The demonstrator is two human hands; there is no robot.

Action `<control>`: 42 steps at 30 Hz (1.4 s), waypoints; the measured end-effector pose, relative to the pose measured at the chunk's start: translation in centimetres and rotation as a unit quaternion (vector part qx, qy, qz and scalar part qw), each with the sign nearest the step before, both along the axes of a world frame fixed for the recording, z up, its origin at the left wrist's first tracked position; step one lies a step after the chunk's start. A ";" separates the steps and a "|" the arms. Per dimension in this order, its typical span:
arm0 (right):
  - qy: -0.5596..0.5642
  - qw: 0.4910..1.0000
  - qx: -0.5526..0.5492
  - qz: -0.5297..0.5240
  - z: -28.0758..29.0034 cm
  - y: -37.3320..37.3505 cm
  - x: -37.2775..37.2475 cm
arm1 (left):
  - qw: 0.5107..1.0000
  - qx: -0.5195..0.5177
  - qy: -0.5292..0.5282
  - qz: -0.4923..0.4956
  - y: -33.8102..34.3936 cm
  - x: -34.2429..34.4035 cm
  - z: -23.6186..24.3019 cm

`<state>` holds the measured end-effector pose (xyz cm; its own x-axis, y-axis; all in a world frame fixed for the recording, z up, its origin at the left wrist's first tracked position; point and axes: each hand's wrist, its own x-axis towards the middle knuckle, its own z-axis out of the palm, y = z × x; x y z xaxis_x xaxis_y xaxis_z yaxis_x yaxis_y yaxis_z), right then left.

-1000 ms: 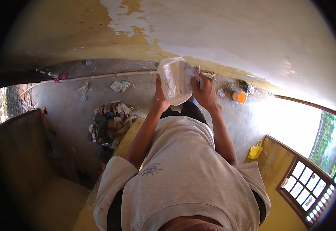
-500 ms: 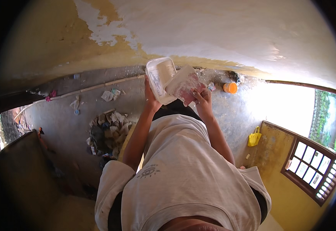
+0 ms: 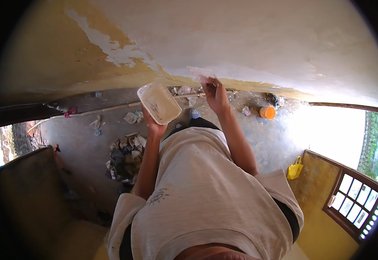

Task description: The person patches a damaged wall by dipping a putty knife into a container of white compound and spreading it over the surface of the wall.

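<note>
My left hand (image 3: 154, 126) grips a rectangular plastic tub (image 3: 160, 104), tilted so that its inside shows pale putty smeared over the bottom and walls. My right hand (image 3: 216, 96) is raised to the wall (image 3: 241, 47), its fingers closed on a flat, pale putty spreader (image 3: 201, 72). The spreader is seen nearly edge-on and a little blurred, at or very close to the wall's lower part; whether it touches cannot be made out. White coating covers much of this wall, and bare yellow paint (image 3: 106, 71) shows in patches at the left and along the bottom.
On the grey floor at the left lies a heap of crumpled rubbish (image 3: 126, 158). A long pole (image 3: 111, 108) runs along the wall's foot. An orange bucket (image 3: 267, 113) stands at the right, with a yellow bag (image 3: 294, 168) near a low wall and a paned window (image 3: 354, 197).
My right hand has lifted the spreader out of the tub and up to the wall. My left hand has moved the tub left and lower, turning its opening toward me.
</note>
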<state>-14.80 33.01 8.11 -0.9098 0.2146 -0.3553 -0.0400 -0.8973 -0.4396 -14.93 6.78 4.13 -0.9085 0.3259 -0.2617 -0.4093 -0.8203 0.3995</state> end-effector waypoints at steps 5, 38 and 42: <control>0.015 0.995 -0.072 -0.064 1.6 4.9 -8.1 | 1.000 0.012 0.002 0.000 1.8 -1.5 0.4; 0.079 0.975 -0.206 0.019 4.2 8.6 -6.1 | 0.997 0.003 0.025 0.073 5.4 -1.4 1.8; 0.127 0.962 -0.243 0.013 7.2 11.2 -3.7 | 0.998 0.017 0.005 0.060 6.0 -1.9 1.8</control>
